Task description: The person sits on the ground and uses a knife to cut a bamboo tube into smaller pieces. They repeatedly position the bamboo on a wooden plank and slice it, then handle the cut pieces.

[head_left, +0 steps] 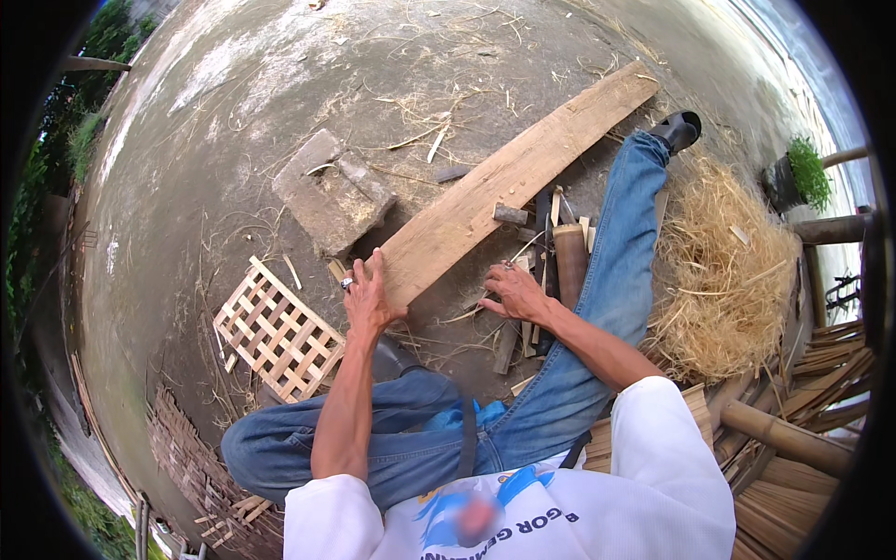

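Where the ground opens between the person's knees, we see the long wooden plank (pixel 523 173) lying aslant, its near end at the left hand (pixel 366 294) and its long axis running away up and to the right, toward the dark shoe (pixel 679 129). The left hand is clearly the nearer one: it touches the plank at that near end, fingers spread toward the left edge and thumb set apart at the end corner, though we cannot tell whether they squeeze or only rest there.

From the right hand (pixel 518 291) the plank lies to the left and ahead, with a gap between. That hand's fingers are loosely bent, thumb held away; we cannot tell whether they pinch any thin strip. Just beside it we find a brown bamboo piece (pixel 569 257) among sticks and offcuts, and a short wooden block (pixel 510 214) sits at the plank's right edge.

Farther out, we note a notched stone block (pixel 313 191) to the plank's left and a woven panel of pale strips (pixel 278 329) near the left forearm. Beyond the outstretched leg in blue jeans (pixel 611 243) rises a heap of straw-coloured shavings (pixel 723 271), with a potted plant (pixel 807 173) past it.
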